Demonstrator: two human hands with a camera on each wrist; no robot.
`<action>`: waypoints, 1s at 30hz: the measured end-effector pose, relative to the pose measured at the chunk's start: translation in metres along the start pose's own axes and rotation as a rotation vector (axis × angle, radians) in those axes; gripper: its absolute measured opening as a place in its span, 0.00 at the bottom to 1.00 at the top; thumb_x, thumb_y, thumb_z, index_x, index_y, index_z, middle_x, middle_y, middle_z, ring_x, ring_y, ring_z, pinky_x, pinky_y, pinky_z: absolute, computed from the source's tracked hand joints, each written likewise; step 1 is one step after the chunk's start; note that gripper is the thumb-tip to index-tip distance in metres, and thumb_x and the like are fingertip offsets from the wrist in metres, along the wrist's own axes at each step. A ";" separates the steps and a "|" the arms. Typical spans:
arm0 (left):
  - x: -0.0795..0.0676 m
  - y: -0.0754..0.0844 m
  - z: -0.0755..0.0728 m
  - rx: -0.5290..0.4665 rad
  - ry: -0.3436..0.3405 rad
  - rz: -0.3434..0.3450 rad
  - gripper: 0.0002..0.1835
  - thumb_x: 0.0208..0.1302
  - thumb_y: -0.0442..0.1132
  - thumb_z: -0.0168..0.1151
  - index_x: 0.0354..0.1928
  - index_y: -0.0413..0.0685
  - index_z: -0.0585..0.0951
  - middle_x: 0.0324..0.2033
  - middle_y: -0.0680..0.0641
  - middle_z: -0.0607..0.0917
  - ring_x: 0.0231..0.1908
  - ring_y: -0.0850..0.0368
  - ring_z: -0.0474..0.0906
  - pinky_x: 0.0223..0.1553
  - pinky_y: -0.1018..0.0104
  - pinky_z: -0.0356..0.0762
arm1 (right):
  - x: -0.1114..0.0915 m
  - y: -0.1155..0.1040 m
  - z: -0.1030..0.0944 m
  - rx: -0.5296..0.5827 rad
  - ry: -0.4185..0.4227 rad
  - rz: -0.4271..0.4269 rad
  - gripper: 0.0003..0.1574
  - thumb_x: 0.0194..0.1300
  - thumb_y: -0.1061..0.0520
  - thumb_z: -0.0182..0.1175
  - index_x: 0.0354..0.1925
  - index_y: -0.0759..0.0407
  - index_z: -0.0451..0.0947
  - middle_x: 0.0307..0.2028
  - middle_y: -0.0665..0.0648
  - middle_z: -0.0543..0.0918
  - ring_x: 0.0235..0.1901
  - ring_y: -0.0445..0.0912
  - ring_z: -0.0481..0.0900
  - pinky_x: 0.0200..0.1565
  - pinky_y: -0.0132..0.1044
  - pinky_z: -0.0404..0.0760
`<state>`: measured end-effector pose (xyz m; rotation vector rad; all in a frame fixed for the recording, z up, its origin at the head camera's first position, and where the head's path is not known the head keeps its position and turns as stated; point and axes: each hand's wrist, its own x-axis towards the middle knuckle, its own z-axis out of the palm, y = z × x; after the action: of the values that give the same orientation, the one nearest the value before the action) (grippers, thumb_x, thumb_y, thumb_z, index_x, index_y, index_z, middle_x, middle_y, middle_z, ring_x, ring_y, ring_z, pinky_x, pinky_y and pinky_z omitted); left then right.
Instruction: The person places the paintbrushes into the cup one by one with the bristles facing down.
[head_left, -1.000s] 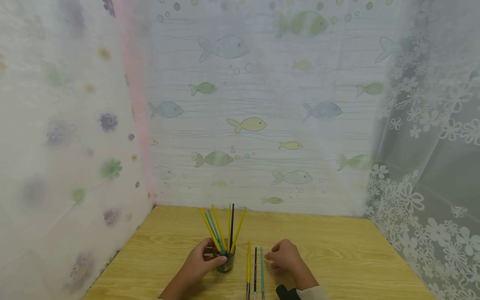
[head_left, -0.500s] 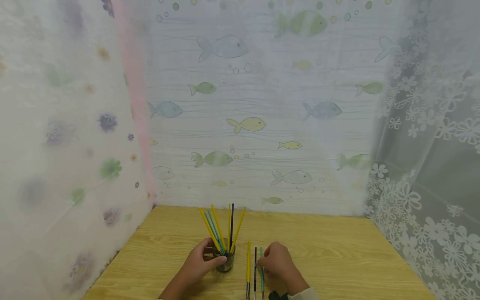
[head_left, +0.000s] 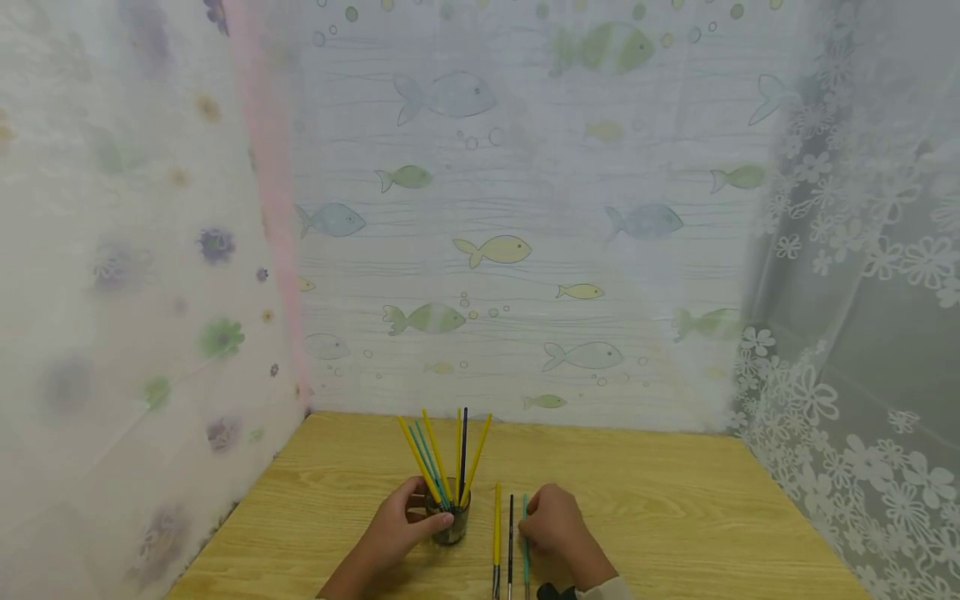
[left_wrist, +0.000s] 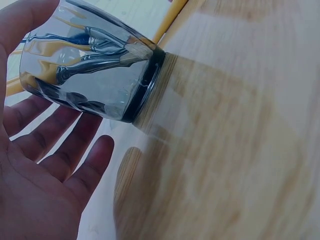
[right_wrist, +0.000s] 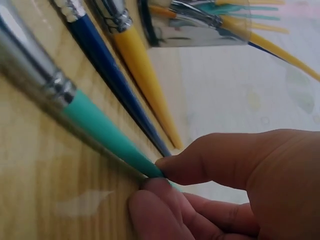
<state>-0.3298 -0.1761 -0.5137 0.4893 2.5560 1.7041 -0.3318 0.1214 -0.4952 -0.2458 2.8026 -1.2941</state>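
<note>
My left hand (head_left: 393,525) holds a clear glass (head_left: 457,533), its thumb in front and fingers around the far side. Standing in the glass are several yellow, teal and dark blue paintbrushes (head_left: 463,458), bristles down. In the left wrist view, bristle tips show through the glass (left_wrist: 112,95) near its thick base. My right hand (head_left: 557,525) pinches the handle of a teal paintbrush (right_wrist: 110,130) between thumb and fingers, near the handle's thin end. Left of it lie a dark blue paintbrush (right_wrist: 107,70) and a yellow paintbrush (right_wrist: 140,65), roughly parallel, bristle ends toward me.
The wood-grain table (head_left: 675,500) extends beyond and to the right of the hands. A fish-print curtain (head_left: 510,183) hangs behind it. Flowered sheets close off the left side (head_left: 150,333) and the right side (head_left: 862,333).
My right hand has moved left and closed its fingertips on the teal paintbrush, whose handle end has shifted slightly right. The left hand and glass have stayed in place.
</note>
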 end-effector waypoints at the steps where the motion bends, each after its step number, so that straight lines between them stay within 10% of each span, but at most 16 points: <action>1: 0.000 0.000 0.000 0.001 0.001 -0.001 0.30 0.68 0.53 0.71 0.65 0.47 0.75 0.54 0.44 0.81 0.54 0.50 0.80 0.52 0.58 0.84 | 0.001 0.001 -0.001 0.016 -0.007 0.010 0.10 0.56 0.66 0.67 0.37 0.72 0.85 0.25 0.58 0.84 0.17 0.41 0.83 0.21 0.36 0.84; 10: 0.000 0.000 0.000 0.012 0.006 -0.007 0.30 0.67 0.54 0.71 0.64 0.48 0.75 0.54 0.45 0.81 0.55 0.51 0.79 0.54 0.55 0.83 | 0.006 0.014 -0.011 0.152 -0.051 0.128 0.22 0.60 0.64 0.65 0.50 0.77 0.80 0.34 0.61 0.84 0.25 0.45 0.86 0.27 0.40 0.88; 19: 0.000 0.000 0.000 0.012 0.008 -0.003 0.29 0.67 0.54 0.71 0.63 0.48 0.76 0.53 0.45 0.81 0.55 0.50 0.79 0.54 0.55 0.83 | 0.006 0.014 -0.016 0.106 0.026 0.115 0.11 0.62 0.61 0.65 0.41 0.68 0.79 0.34 0.60 0.81 0.26 0.46 0.80 0.29 0.40 0.83; 30: 0.000 -0.001 0.000 0.004 0.002 -0.003 0.29 0.68 0.54 0.71 0.63 0.48 0.76 0.54 0.45 0.81 0.56 0.49 0.79 0.54 0.53 0.84 | 0.003 -0.005 -0.029 0.298 0.069 0.122 0.30 0.65 0.62 0.62 0.62 0.73 0.70 0.47 0.66 0.81 0.36 0.50 0.83 0.29 0.44 0.89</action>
<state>-0.3299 -0.1764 -0.5145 0.4843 2.5606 1.7002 -0.3372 0.1398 -0.4721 -0.0171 2.5805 -1.6907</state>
